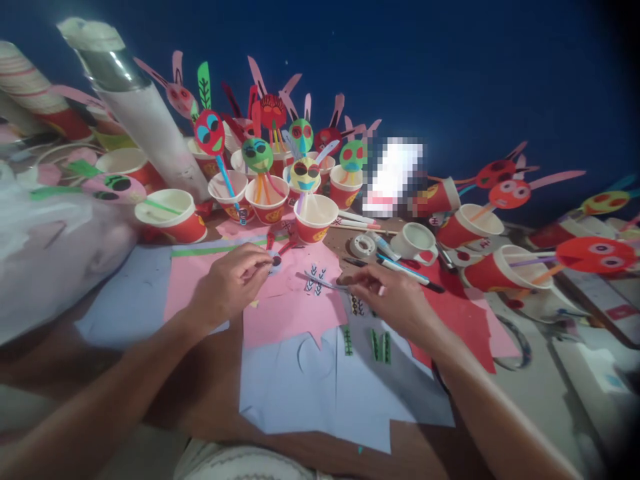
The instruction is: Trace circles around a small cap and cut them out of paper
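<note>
My left hand is closed in a pinch at the left edge of a small pale-blue paper face with dark eyes and red strips on top; the fingers partly hide it. My right hand grips a thin, pointed silver tool, its tip directed left; whether it is tweezers or something else is unclear. Under the tool lie pale paper strips with black leaf-like marks, on pink paper. Green marked strips rest on light-blue paper below my right hand.
Red-and-white paper cups holding paper-face puppets crowd the back. A white mug, a tape roll and markers stand or lie near my right hand. Red paper is at right, a plastic bag at left.
</note>
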Motion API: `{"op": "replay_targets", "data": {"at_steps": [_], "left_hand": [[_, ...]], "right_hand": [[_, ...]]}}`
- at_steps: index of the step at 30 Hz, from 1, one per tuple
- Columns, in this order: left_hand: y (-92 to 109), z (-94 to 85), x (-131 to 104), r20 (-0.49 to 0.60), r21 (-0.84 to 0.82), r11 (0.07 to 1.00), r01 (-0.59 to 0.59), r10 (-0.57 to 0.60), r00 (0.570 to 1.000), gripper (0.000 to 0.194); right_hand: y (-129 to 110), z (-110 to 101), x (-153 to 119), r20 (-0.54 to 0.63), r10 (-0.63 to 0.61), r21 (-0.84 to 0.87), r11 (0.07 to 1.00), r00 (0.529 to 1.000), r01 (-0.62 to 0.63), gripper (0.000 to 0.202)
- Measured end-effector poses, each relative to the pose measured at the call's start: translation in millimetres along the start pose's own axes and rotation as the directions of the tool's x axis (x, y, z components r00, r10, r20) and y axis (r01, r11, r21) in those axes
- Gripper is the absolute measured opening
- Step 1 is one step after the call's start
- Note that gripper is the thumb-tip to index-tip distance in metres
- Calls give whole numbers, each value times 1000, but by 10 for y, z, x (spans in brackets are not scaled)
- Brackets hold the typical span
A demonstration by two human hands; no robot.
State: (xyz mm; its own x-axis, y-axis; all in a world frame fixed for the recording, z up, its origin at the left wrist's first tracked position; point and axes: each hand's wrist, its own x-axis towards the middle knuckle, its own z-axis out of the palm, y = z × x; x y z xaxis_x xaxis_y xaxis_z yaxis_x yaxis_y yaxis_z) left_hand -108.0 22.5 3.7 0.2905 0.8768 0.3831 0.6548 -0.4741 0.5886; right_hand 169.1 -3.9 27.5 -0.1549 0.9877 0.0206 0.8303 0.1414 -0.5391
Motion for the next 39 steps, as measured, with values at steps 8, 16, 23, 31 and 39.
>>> {"op": "replay_targets", "data": {"at_steps": [8, 16, 23, 31, 39], "left_hand": [[152, 93, -118, 243, -148, 979, -142, 175, 954, 18], [420, 286, -297, 437, -111, 885, -452, 452, 778, 20], [356, 333, -354, 445, 27, 889, -458, 400, 801, 20], [424, 294, -321, 455, 35, 891, -453, 389, 801, 12], [795, 167, -513, 576, -65, 906, -417, 376, 726, 14]], "right_hand": [[340, -125, -589, -10, 42, -16, 999, 999, -42, 12], [591, -178, -786, -178, 17, -210, 976, 984, -55, 21], [872, -315, -823, -251, 262, -388, 855, 932, -345, 27], [933, -220, -812, -131, 314, -345, 875, 940, -340, 25], [1072, -214, -823, -39, 427, -223, 878, 903, -424, 38]]}}
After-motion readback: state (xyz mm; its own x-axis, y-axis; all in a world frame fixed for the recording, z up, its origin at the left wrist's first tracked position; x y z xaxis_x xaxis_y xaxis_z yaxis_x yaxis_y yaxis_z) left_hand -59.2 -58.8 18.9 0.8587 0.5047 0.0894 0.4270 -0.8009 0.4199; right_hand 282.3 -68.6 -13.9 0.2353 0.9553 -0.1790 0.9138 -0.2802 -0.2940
